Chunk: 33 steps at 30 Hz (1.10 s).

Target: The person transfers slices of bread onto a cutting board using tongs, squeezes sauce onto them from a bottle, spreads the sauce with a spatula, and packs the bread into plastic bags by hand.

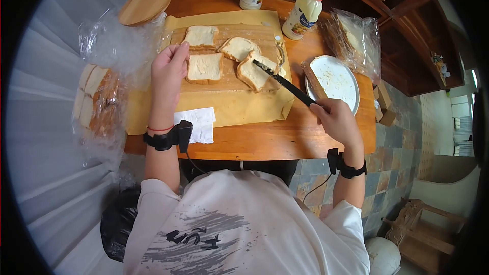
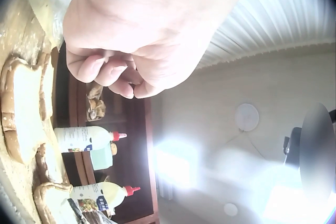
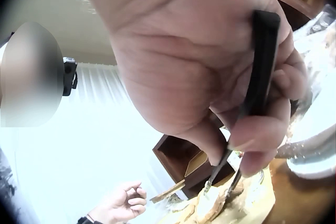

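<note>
My right hand [image 1: 336,119] grips a pair of black tongs [image 1: 293,89], whose two arms show in the right wrist view. The tips lie at the nearest-right bread slice [image 1: 249,74], which has a pale spread on it and overlaps the slice [image 1: 238,48] behind. My left hand [image 1: 170,66] hovers at the left of the wooden board [image 1: 229,85] with fingers loosely curled and nothing visible in them. Its fingertips overlap the edge of the back-left slice [image 1: 200,35] in the head view. A fourth slice [image 1: 205,67] lies in front of that one.
Brown paper [image 1: 244,107] lies beneath the board. Two sauce bottles [image 1: 303,18] stand behind. At right are a white plate [image 1: 338,84] with a crust strip [image 1: 314,79] and bagged bread [image 1: 351,38]; more bread [image 1: 91,94] is at left. A white paper [image 1: 201,124] lies near the front edge.
</note>
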Available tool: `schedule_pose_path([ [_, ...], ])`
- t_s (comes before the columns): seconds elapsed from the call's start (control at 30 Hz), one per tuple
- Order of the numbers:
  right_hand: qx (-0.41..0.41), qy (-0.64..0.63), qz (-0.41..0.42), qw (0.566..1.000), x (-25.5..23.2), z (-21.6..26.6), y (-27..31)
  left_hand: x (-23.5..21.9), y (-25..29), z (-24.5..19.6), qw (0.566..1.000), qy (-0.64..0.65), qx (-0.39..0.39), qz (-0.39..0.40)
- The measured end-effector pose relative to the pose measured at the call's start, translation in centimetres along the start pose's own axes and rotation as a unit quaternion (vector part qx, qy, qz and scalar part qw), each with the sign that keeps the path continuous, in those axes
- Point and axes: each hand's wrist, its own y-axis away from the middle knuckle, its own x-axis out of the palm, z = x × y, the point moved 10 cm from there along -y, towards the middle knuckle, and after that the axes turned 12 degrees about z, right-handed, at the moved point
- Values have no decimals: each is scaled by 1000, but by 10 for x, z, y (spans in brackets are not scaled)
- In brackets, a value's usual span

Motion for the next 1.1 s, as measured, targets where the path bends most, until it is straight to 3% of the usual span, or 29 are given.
schedule_pose_path([
  [0.03, -27, 81, -39, 996, -9, 10, 3, 0, 0, -1, 1000, -1, 2, 0],
  [0.13, -30, 159, -111, 981, -27, 35, 19, -2, 4, -3, 1000, -13, 4, -13],
  [0.27, -66, 144, -116, 980, -24, 41, 18, -2, 5, -4, 999, -22, 6, -25],
  [0.33, -83, 54, -66, 993, -11, 30, 7, -1, 4, 0, 998, -59, -3, -18],
  [0.47, -60, 68, -84, 992, -12, 23, 2, 4, 5, -5, 998, -64, 2, -23],
  [0.67, -71, 136, -163, 975, -19, 25, 7, 13, 0, -4, 997, -78, 4, 16],
  [0.73, -131, 186, -236, 945, -24, 35, 12, 17, -3, -1, 997, -63, 3, 51],
  [0.87, -124, 230, -259, 930, -24, 34, 4, 24, -1, -2, 998, -29, 10, 46],
  [0.93, -52, 182, -196, 962, -20, 20, -11, 26, 1, -2, 998, -38, 0, 51],
  [1.03, -8, 102, -162, 982, -16, 11, -18, 26, 3, -4, 997, -47, -3, 53],
  [1.1, -19, 114, -191, 975, -19, 12, -16, 24, 3, -4, 998, -47, -5, 50],
])
